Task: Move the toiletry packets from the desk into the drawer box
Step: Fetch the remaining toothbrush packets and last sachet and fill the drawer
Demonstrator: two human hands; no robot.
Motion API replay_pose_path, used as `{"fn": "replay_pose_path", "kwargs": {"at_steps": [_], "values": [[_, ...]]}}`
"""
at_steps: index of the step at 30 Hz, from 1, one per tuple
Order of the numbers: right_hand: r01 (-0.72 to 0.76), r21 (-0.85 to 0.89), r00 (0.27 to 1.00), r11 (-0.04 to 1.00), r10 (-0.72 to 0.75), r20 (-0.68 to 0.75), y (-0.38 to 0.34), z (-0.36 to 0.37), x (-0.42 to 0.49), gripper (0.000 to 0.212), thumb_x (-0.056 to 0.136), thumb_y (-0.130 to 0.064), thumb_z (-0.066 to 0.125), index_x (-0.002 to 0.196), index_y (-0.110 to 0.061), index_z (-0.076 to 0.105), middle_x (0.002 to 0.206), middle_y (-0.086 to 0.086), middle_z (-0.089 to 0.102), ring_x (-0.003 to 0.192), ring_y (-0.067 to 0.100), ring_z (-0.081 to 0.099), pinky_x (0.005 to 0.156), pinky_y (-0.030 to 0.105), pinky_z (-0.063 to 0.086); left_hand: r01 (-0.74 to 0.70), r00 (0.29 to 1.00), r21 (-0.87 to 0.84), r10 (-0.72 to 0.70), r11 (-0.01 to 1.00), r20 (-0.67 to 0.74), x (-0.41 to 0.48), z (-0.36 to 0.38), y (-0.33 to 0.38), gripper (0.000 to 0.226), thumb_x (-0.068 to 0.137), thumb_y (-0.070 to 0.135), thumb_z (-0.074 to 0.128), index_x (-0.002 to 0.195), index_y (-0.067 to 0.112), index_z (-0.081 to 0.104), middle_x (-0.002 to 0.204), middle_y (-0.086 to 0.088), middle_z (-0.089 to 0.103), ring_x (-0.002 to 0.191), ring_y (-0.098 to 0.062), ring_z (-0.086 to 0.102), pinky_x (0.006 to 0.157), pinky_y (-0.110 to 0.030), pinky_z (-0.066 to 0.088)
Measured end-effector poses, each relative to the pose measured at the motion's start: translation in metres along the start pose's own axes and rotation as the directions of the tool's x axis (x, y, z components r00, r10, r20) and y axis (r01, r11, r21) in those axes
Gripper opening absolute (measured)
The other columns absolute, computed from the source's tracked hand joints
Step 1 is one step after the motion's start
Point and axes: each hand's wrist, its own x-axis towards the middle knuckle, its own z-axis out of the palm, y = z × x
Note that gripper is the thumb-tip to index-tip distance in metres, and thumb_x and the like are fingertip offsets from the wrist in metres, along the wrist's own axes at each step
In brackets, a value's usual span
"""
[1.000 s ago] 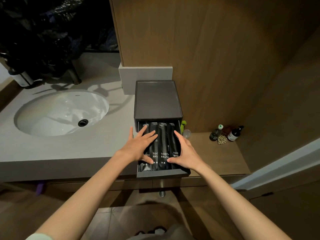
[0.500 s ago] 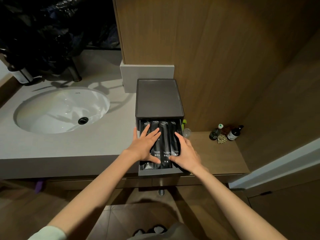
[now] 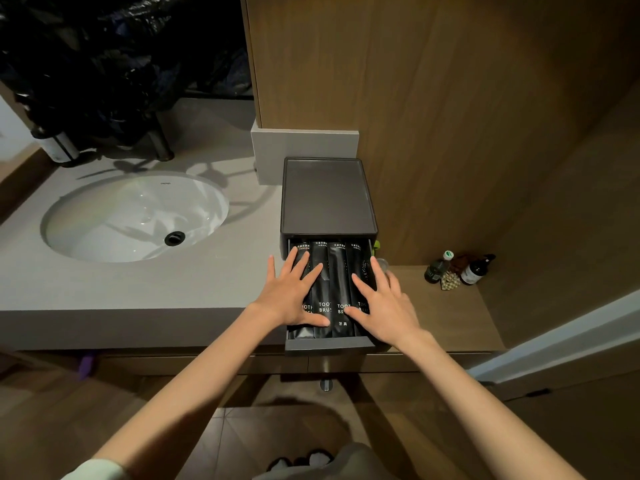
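A dark grey drawer box [image 3: 327, 197] stands on the counter against the wooden wall, its drawer [image 3: 329, 344] pulled out toward me. Several black toothbrush packets [image 3: 337, 282] lie side by side in the drawer, lengthwise, white lettering up. My left hand [image 3: 296, 292] rests flat with fingers spread on the left packets. My right hand [image 3: 384, 303] lies flat on the right packets, fingers apart. Neither hand grips anything. The hands cover the middle of the outer packets.
A white oval sink [image 3: 135, 216] is set in the grey counter [image 3: 138, 289] at left, with black bags behind it. On the lower wooden shelf [image 3: 443, 317] at right stand two small bottles [image 3: 438, 266] and a small packet. A wooden wall rises behind the box.
Both hands have stayed flat on the packets, shifting only slightly; the left fingers have spread a little further up the packets. The drawer stays pulled out.
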Motion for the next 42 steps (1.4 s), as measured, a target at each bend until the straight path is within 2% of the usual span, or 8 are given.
{"fn": "replay_pose_path", "kwargs": {"at_steps": [4, 10, 18, 24, 29, 32, 37, 42], "values": [[-0.021, -0.049, 0.998, 0.999, 0.024, 0.059, 0.0, -0.001, 0.005, 0.073, 0.091, -0.061, 0.043, 0.152, -0.033, 0.016, 0.158, -0.002, -0.024, 0.148, 0.034, -0.004, 0.112, 0.056, 0.025, 0.032, 0.999, -0.033, -0.032, 0.999, -0.002, -0.002, 0.005, 0.0, 0.113, 0.069, 0.083, 0.047, 0.151, 0.03, -0.01, 0.16, -0.013, -0.011, 0.143, -0.03, -0.026, 0.114, -0.06, -0.011], [-0.016, -0.059, 0.999, 0.998, 0.018, 0.032, -0.002, 0.003, 0.008, 0.071, 0.09, -0.059, 0.046, 0.151, -0.033, 0.022, 0.158, -0.001, -0.025, 0.148, 0.035, -0.002, 0.111, 0.054, 0.028, 0.031, 1.0, -0.005, -0.031, 1.0, -0.006, 0.0, 0.006, -0.002, 0.113, 0.07, 0.078, 0.052, 0.152, 0.028, -0.009, 0.161, -0.003, -0.012, 0.144, -0.028, -0.025, 0.112, -0.064, -0.01], [0.063, 0.015, 0.998, 0.998, -0.064, 0.03, 0.007, 0.004, 0.012, 0.073, 0.09, -0.059, 0.048, 0.151, -0.029, 0.022, 0.157, -0.003, -0.028, 0.14, 0.031, 0.027, 0.095, 0.046, 0.049, 0.054, 0.998, -0.043, -0.052, 0.998, 0.043, 0.003, -0.001, -0.002, 0.116, 0.069, 0.075, 0.057, 0.152, 0.026, -0.009, 0.16, 0.0, -0.014, 0.143, -0.026, -0.027, 0.107, -0.063, -0.019], [0.113, 0.041, 0.992, 0.993, -0.115, 0.053, 0.013, 0.002, 0.013, 0.074, 0.09, -0.058, 0.049, 0.152, -0.027, 0.022, 0.157, -0.002, -0.028, 0.141, 0.029, 0.027, 0.096, 0.044, 0.049, 0.076, 0.995, -0.063, -0.072, 0.995, 0.067, 0.003, -0.006, -0.001, 0.118, 0.068, 0.074, 0.059, 0.152, 0.025, -0.009, 0.16, 0.002, -0.013, 0.143, -0.024, -0.027, 0.109, -0.064, -0.017], [0.127, -0.012, 0.99, 0.992, -0.126, 0.056, 0.017, -0.013, 0.013, 0.065, 0.092, -0.055, 0.048, 0.149, -0.031, 0.029, 0.162, -0.001, -0.008, 0.143, 0.033, 0.019, 0.104, 0.048, 0.042, 0.09, 0.995, -0.153, -0.096, 0.984, -0.03, -0.009, -0.01, 0.003, 0.101, 0.08, 0.067, 0.054, 0.153, 0.024, -0.002, 0.161, 0.005, -0.002, 0.146, -0.025, -0.018, 0.113, -0.059, -0.015], [0.139, 0.075, 0.99, 0.987, -0.138, -0.027, 0.016, -0.027, 0.009, 0.057, 0.094, -0.046, 0.051, 0.146, -0.032, 0.034, 0.16, 0.001, 0.016, 0.143, 0.03, 0.022, 0.11, 0.047, 0.033, 0.074, 0.976, -0.252, -0.123, 0.965, -0.182, -0.021, -0.014, 0.001, 0.08, 0.09, 0.055, 0.05, 0.153, 0.026, 0.009, 0.16, 0.004, 0.013, 0.149, -0.025, 0.0, 0.119, -0.053, 0.001], [0.224, 0.262, 0.965, 0.939, -0.177, -0.192, 0.005, -0.046, -0.004, 0.048, 0.095, -0.033, 0.055, 0.141, -0.028, 0.044, 0.148, -0.003, 0.041, 0.137, 0.02, 0.034, 0.111, 0.038, 0.032, -0.019, 0.855, -0.499, -0.245, 0.866, -0.457, -0.059, -0.023, -0.006, 0.054, 0.094, 0.039, 0.052, 0.145, 0.028, 0.036, 0.141, 0.005, 0.05, 0.132, -0.016, 0.043, 0.106, -0.033, 0.039], [0.32, 0.405, 0.928, 0.856, -0.197, -0.317, -0.039, -0.061, -0.017, 0.042, 0.093, -0.026, 0.058, 0.135, -0.026, 0.052, 0.135, -0.008, 0.054, 0.128, 0.011, 0.046, 0.108, 0.032, 0.038, -0.063, 0.743, -0.707, -0.44, 0.705, -0.505, -0.107, -0.029, -0.025, 0.044, 0.094, 0.032, 0.054, 0.137, 0.028, 0.048, 0.127, 0.013, 0.06, 0.114, 0.002, 0.051, 0.098, -0.02, 0.04]]}}
